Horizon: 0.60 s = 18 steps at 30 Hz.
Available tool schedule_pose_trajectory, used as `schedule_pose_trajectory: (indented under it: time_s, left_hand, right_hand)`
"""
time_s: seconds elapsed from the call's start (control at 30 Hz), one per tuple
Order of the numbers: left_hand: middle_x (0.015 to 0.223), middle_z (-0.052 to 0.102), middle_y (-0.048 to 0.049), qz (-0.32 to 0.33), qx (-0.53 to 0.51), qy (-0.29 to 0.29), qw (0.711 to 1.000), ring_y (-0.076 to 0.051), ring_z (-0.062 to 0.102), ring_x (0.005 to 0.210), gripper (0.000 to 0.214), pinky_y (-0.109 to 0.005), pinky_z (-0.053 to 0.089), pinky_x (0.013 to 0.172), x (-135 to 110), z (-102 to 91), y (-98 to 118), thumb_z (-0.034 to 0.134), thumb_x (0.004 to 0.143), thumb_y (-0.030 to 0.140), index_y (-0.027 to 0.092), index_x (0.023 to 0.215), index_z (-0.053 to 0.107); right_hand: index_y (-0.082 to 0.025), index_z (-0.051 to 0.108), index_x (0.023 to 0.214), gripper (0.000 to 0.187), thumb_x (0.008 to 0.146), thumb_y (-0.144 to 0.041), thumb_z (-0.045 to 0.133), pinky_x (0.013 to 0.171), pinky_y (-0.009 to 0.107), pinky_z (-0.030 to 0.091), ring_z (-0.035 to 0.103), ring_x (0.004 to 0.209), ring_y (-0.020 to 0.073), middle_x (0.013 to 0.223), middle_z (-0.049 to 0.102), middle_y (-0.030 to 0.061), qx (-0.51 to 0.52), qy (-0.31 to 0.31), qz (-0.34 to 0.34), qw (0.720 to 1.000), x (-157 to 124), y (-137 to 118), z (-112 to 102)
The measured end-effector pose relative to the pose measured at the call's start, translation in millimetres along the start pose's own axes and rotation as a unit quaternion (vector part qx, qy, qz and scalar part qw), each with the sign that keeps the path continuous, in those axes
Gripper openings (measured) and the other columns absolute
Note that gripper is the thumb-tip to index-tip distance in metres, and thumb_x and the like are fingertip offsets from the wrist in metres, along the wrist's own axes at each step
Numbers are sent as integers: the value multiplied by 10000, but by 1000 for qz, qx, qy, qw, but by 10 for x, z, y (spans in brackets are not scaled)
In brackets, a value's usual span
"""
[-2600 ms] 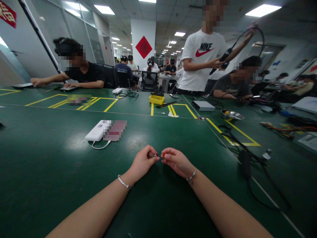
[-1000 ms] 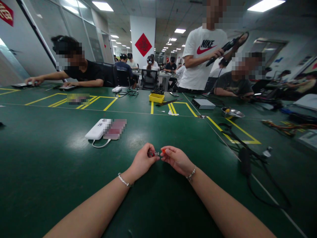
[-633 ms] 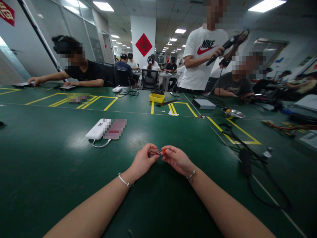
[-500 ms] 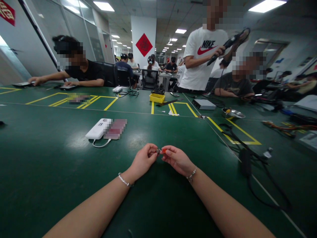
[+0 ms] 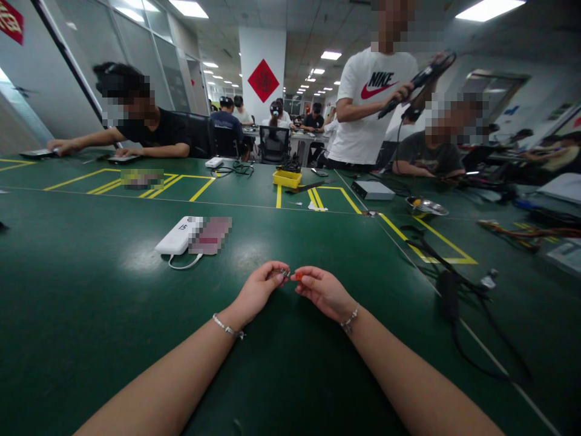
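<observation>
Between the thumb and fingers of my left hand (image 5: pixel 262 286) is a small silvery metal piece (image 5: pixel 285 274), too small to name more exactly. My right hand (image 5: pixel 323 290) pinches a small orange piece (image 5: pixel 298 277), mostly covered by the fingertips. The two hands face each other just above the green tabletop (image 5: pixel 281 351), with a narrow gap between the pieces. Each wrist wears a bracelet.
Ahead on the left lie a white power bank (image 5: pixel 179 235) with a short cable and a pixelated flat object (image 5: pixel 211 235). A yellow bin (image 5: pixel 287 178), a grey box (image 5: pixel 373 190), a metal bowl (image 5: pixel 426 206) and black cables (image 5: pixel 449 297) lie farther off. Co-workers surround the table.
My left hand has drawn slightly left, so the gap between the metal piece and the orange piece is wider. The right hand has hardly moved.
</observation>
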<state>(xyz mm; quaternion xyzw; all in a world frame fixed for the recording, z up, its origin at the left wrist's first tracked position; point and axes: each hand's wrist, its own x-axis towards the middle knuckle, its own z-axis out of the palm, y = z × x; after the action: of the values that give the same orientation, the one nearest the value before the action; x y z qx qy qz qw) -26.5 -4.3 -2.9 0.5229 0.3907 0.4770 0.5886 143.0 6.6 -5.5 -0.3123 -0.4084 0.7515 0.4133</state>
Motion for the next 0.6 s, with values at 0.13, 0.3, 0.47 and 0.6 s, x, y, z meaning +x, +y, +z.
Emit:
schedule_pose_trajectory:
  time_s: [0.13, 0.3, 0.47, 0.6]
  left_hand:
    - [775, 548, -6, -22, -78, -10, 997, -91, 526, 674, 263, -243, 403, 664, -18, 19, 13, 517, 706, 200, 182, 960, 453]
    - [713, 526, 10, -30, -81, -7, 996, -75, 510, 646, 140, -200, 385, 602, -28, 27, 42, 527, 704, 216, 171, 825, 472]
    - [743, 533, 1, -29, -65, -5, 997, -86, 515, 684, 148, -210, 389, 619, -22, 26, 44, 519, 710, 227, 172, 842, 481]
    - [750, 540, 0, -32, -64, -9, 997, -84, 515, 687, 159, -209, 387, 617, -19, 27, 28, 521, 711, 230, 167, 850, 478]
  right_hand:
    - [-157, 572, 812, 194, 627, -187, 621, 708, 284, 403, 536, 644, 81, 808, 605, 25, -1, -1, -3, 1000, -4, -4, 6]
    - [-154, 563, 831, 190, 656, -220, 598, 711, 294, 405, 547, 654, 92, 802, 615, 37, 2, -6, -5, 1000, 1, -3, 1]
    - [-154, 560, 841, 204, 660, -240, 595, 726, 305, 406, 562, 672, 101, 800, 620, 41, 3, -3, -3, 1000, 5, -4, -1]
    - [-151, 556, 844, 206, 661, -239, 594, 724, 304, 411, 570, 682, 107, 802, 623, 44, 2, -3, -2, 1000, 4, -9, 5]
